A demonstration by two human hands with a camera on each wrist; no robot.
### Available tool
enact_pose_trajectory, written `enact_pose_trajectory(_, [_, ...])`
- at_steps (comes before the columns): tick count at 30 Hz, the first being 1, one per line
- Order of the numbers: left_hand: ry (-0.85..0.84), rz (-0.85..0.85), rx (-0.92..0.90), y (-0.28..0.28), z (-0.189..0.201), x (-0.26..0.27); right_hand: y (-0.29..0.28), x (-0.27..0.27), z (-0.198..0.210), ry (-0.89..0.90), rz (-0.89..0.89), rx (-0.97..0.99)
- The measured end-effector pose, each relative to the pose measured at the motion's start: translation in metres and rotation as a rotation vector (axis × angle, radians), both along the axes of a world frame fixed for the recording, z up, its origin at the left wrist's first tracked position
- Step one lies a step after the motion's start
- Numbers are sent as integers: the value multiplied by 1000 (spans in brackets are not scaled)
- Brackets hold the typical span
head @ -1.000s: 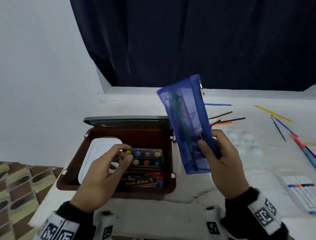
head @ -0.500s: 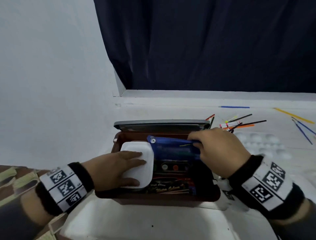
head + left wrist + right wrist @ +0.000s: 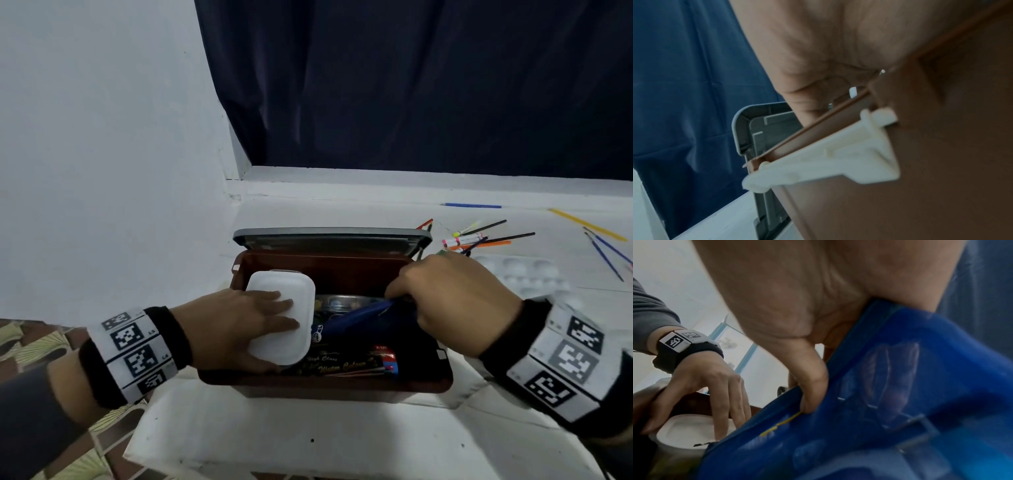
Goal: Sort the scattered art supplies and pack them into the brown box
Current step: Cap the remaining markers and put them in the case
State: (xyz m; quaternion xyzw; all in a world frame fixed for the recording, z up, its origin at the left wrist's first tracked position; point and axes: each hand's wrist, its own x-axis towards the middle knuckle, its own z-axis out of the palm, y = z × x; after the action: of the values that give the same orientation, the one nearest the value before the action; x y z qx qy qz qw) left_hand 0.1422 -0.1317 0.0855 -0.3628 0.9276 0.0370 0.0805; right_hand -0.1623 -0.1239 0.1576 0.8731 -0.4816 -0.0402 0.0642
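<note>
Over white tabletop (image 3: pixel 308 438): pushing blue pouch (image 3: pixel 356 320), aloft a second ago, into brown box (image 3: pixel 342 385) with pinching right hand (image 3: pixel 455 301); apparently gripping white tub (image 3: pixel 281 346) aside with left hand (image 3: pixel 236 325). Leaves loose pens (image 3: pixel 466 238) unpacked.

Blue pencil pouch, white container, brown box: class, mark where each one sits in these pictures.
blue pencil pouch (image 3: pixel 900 386): right wrist view, on its translucent side.
white container (image 3: pixel 287 284): head view, on the lid's far end.
brown box (image 3: pixel 342 270): head view, on the inner back wall.
</note>
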Motion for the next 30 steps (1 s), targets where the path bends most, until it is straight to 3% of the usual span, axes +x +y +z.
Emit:
enact_pose_trajectory(10, [172,-120,-34,-4,-11,19,7,-7,-36,-122,36,-42])
enact_pose_trajectory(14, [219,-146,-82,-1,-13,20,14,7,-57,-275,114,-185])
enact_pose_trajectory(18, [264,-150,-94,6,-10,18,22,16,-79,-284,204,-214])
enact_pose_trajectory(20, [312,-130,-88,9,-6,17,20,11,-86,-241,244,-107])
enact_pose_trajectory(23, [389,-86,-74,13,-2,13,14,9,-81,-239,217,234])
enact_pose_trajectory(27, [358,-102,-87,16,-6,9,9,13,-71,-66,151,512])
enact_pose_trajectory(30, [375,-67,-83,17,-8,8,16,19,-70,-154,119,662])
